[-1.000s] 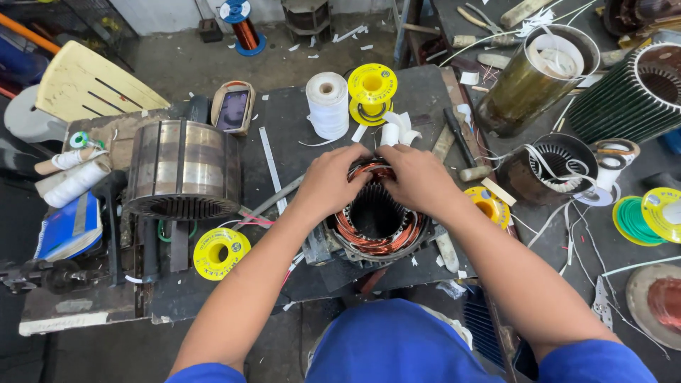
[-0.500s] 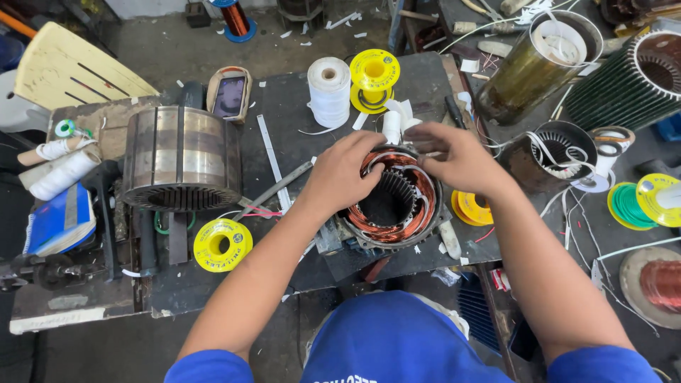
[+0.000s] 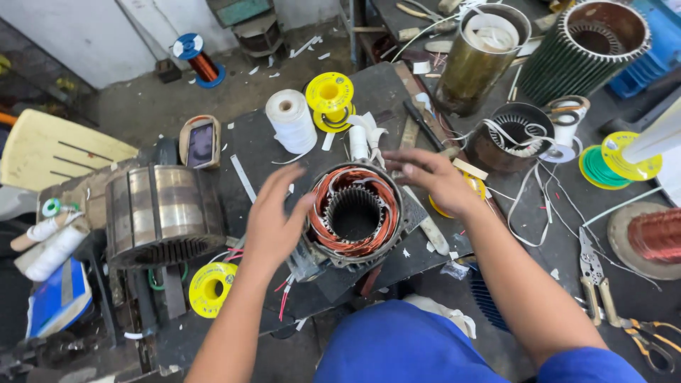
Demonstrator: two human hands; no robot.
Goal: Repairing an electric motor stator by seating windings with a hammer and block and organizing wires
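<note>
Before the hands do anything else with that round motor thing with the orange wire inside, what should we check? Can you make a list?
1. Left hand on the stator: ok, it rests against its left side.
2. Right hand gripping: not ok, it hovers open at the upper right rim.
3. Copper windings in sight: ok, nothing covers them.
4. Stator sitting flat on the dark work plate: cannot tell, it looks slightly tilted.
5. Loose red leads clear of the hands: ok, they hang below the left wrist.
6. White twine spool out of the way: ok, it stands behind.

A dark, scuffed metal desk (image 3: 383,92) stands on a littered grey concrete floor (image 3: 142,99) below a pale wall (image 3: 71,35).
</note>
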